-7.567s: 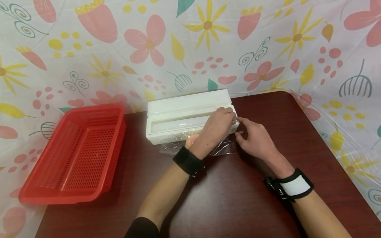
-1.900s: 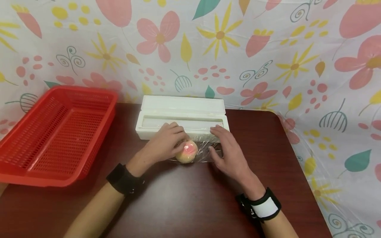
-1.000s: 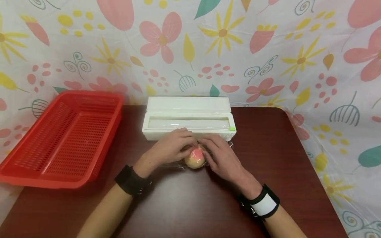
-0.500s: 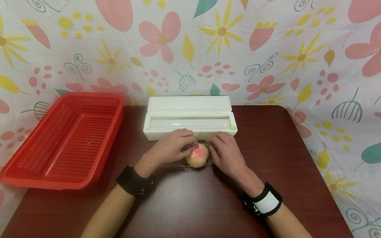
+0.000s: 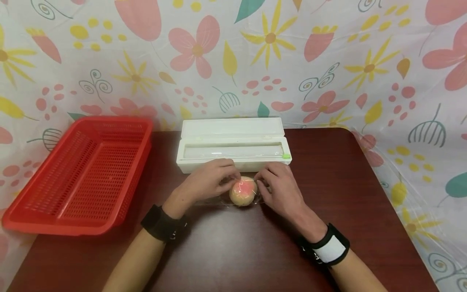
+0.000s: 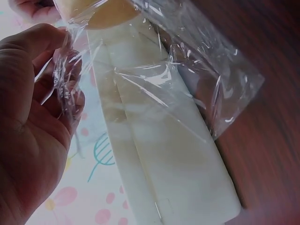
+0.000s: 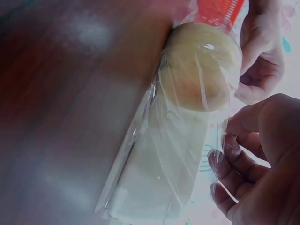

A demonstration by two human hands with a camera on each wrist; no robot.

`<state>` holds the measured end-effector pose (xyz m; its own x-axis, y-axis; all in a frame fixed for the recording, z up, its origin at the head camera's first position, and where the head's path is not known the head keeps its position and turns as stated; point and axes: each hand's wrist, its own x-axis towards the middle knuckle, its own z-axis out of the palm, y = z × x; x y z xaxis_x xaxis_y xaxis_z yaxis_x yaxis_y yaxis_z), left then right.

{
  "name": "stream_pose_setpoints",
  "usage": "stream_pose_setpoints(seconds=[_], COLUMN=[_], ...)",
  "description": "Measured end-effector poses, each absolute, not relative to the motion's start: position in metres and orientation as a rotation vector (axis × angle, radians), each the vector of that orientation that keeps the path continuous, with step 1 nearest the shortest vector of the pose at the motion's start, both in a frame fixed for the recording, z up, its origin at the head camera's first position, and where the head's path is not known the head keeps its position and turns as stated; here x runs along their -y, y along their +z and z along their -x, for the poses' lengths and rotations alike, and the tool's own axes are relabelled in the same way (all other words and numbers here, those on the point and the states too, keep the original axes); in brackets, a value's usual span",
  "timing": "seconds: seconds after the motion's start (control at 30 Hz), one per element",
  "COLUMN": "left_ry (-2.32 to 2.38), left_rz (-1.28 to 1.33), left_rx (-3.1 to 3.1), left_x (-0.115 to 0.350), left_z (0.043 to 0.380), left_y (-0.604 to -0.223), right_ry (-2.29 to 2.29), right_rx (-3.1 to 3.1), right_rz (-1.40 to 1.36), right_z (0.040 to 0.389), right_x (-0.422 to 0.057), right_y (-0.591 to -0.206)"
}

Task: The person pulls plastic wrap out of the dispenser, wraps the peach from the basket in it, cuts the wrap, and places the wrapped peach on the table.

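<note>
A round pink-and-yellow peach lies on the table with clear cling film stretched over it. On its left side, my left hand pinches the gathered film edge between thumb and fingers. My right hand holds the same edge at the peach's right, thumb and fingertips meeting on it in the right wrist view. Between the two hands the film edge runs taut across the top of the peach. Loose film spreads past the fruit on both sides.
Just behind the hands stands a white cling film dispenser, its lid tipped back, a film roll inside and a green slider at its right end. A red plastic basket sits at left. A floral sheet hangs behind the table.
Earlier my left hand was at the dispenser's right end, with my right hand beside it. Both have since come to either side of the peach, and the film edge is now drawn across it.
</note>
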<state>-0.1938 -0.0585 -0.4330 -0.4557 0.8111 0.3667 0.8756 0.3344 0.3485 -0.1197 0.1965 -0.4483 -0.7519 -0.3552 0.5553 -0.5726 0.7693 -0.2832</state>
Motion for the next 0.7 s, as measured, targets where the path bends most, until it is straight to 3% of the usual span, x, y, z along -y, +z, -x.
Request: stream_pose_setpoints(seconds=[0.7], left_ry=[-0.738], left_rz=[1.618], left_rx=[2.463], left_x=[0.0642], left_z=[0.1908], left_y=[-0.4310], right_ry=[0.611], right_rx=[2.454], right_rz=[-0.786], right_z=[0.1126], right_x=[-0.2009], right_y=[-0.4468])
